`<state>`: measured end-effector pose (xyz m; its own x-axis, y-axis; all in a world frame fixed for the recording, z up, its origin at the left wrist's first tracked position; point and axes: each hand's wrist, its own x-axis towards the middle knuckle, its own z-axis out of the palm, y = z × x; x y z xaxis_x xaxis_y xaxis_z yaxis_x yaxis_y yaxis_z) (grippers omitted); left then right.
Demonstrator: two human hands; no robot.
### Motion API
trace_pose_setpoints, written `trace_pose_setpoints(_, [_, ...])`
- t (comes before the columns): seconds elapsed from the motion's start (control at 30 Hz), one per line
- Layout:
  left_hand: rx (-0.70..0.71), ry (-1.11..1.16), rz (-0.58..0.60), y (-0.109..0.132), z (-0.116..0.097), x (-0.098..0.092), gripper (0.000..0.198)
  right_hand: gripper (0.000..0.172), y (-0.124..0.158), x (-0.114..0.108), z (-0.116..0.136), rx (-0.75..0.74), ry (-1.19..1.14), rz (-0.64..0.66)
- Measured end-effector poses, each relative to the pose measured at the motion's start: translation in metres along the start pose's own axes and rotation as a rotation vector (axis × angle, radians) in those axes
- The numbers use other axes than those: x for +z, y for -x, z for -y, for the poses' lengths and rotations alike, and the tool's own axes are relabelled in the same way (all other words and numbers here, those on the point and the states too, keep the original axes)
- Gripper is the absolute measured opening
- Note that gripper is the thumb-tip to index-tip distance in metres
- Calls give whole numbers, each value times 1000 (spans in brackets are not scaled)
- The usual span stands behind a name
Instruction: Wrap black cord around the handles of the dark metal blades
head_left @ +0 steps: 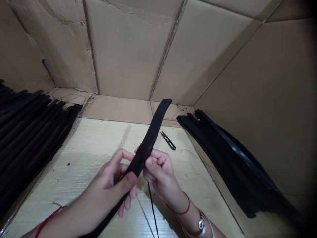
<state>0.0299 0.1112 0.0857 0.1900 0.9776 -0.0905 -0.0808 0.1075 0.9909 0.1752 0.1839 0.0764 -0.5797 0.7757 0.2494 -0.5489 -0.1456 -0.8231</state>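
Note:
A long, flat black strip (155,127) with a small hole near its far end runs diagonally up from the bottom of the view. My left hand (117,183) is wrapped round its lower part, thumb on top. Further up, my right hand (158,168) pinches the strip's right edge between thumb and fingers, at a darker band round it. From beneath my right hand a thin black cord (153,208) hangs down. Just beyond that hand, small black thread snips (168,140) lie on the pale table (99,138).
Many similar black strips (29,132) are piled at the left. Another stack of black strips (223,158) lies along the right side. Cardboard walls (131,49) enclose the back and right. Loose threads and small dark scraps are scattered on the table.

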Motion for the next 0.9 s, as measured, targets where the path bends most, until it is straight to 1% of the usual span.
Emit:
trace_pose_setpoints(0.07, [106,-324,-210,2,2,2,52,19,-1,0,-2,4,32,-39])
trace_pose_setpoints(0.1, [170,-457,-261,3,2,3,50,20,-2,0,-2,13,51,-50])
trace_pose_setpoints(0.13, [234,-554,-267,2,3,3,45,21,-2,0,-3,21,67,-59])
trace_pose_setpoints(0.2, [345,-653,-226,1,2,1,32,24,-3,0,-3,37,98,-80])
trace_pose_setpoints(0.23, [367,-679,-218,1,1,0,28,25,-4,0,-3,48,108,-87])
trace_pose_setpoints(0.3, [335,-700,-229,0,-2,-2,24,27,-4,-1,-3,72,105,-81])
trace_pose_setpoints(0.37, [258,-634,-248,1,-5,-2,22,26,-5,-1,-4,94,74,-63])
trace_pose_setpoints(0.43, [194,-441,-225,2,-6,-1,19,26,-6,-1,-5,101,49,-63])
trace_pose_setpoints(0.57, [113,32,-58,-2,-5,3,16,25,-5,0,-9,78,53,-61])
trace_pose_setpoints(0.63, [82,225,20,-5,-6,3,16,22,-4,-1,-10,38,65,-64])
trace_pose_setpoints(0.7, [37,394,83,-9,-8,2,16,21,-2,-2,-10,-15,120,-92])
trace_pose_setpoints(0.77, [-10,485,118,-11,-10,0,14,23,0,-2,-8,-68,229,-128])
trace_pose_setpoints(0.83, [-25,476,107,-11,-12,-1,12,24,1,-1,-5,-95,315,-141])
trace_pose_setpoints(0.9, [-8,445,83,-10,-12,0,12,22,2,1,-3,-83,322,-129])
